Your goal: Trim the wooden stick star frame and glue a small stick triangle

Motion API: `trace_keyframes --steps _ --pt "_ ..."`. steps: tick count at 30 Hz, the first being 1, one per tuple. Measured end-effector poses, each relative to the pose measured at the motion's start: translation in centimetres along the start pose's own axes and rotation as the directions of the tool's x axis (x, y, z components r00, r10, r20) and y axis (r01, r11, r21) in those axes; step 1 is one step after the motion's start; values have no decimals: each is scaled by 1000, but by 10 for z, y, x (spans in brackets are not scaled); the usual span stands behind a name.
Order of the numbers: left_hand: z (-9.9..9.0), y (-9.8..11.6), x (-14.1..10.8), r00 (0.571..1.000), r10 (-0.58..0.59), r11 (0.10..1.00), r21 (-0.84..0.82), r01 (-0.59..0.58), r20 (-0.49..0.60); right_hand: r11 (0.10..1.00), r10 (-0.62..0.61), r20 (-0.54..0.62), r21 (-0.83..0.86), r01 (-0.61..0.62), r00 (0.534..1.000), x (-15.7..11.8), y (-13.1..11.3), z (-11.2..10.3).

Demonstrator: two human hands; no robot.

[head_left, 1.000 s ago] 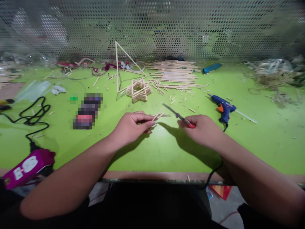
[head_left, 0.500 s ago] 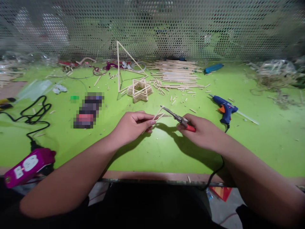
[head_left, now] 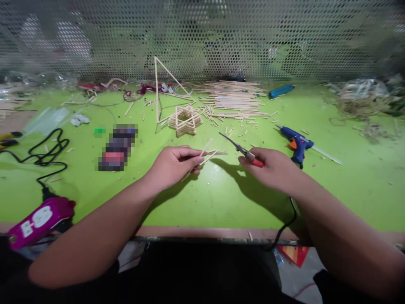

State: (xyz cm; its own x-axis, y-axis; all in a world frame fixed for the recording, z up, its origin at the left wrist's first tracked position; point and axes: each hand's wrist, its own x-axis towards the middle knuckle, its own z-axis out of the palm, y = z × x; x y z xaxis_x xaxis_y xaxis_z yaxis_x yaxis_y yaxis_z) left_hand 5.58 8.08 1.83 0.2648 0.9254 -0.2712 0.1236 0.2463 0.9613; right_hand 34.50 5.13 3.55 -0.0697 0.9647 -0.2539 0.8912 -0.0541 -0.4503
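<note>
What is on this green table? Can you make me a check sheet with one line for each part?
surface: green work table, dotted with small wood bits.
job's things: wooden star frame and tall stick triangle, both beyond the hands.
clutter: pile of wooden sticks, blue glue gun, tangled scraps at the far right.
grips: left hand pinches thin wooden sticks; right hand holds red-handled pliers.
cables: coiled black cable near magenta power strip; black cord below the glue gun.
surroundings: perforated metal screen behind the table.
other people: nothing seen.
</note>
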Motion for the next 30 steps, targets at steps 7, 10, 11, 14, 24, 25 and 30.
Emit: trace_keyframes --steps 7,10,11,14,24,25,30 --pt "2 -5 0 999 12 1000 5 -12 34 995 -97 109 12 97 989 -3 -5 6" --pt "2 -7 1 999 20 1000 18 -21 40 995 -102 90 14 101 991 -4 -7 11" --pt "2 -8 1 999 29 999 21 -30 43 996 -93 82 10 93 992 -4 -7 13" --pt "3 -8 0 997 51 998 31 -53 57 998 -55 55 -23 56 997 -5 -9 14" --pt "1 0 -1 999 -26 1000 -18 26 20 999 -42 70 -17 43 997 5 -3 9" --pt "1 0 -1 999 -32 999 -26 32 16 998 -62 76 -4 62 995 4 -4 9" --pt "2 -5 0 999 -38 999 -28 38 23 994 -105 113 -6 107 988 -3 -10 7"
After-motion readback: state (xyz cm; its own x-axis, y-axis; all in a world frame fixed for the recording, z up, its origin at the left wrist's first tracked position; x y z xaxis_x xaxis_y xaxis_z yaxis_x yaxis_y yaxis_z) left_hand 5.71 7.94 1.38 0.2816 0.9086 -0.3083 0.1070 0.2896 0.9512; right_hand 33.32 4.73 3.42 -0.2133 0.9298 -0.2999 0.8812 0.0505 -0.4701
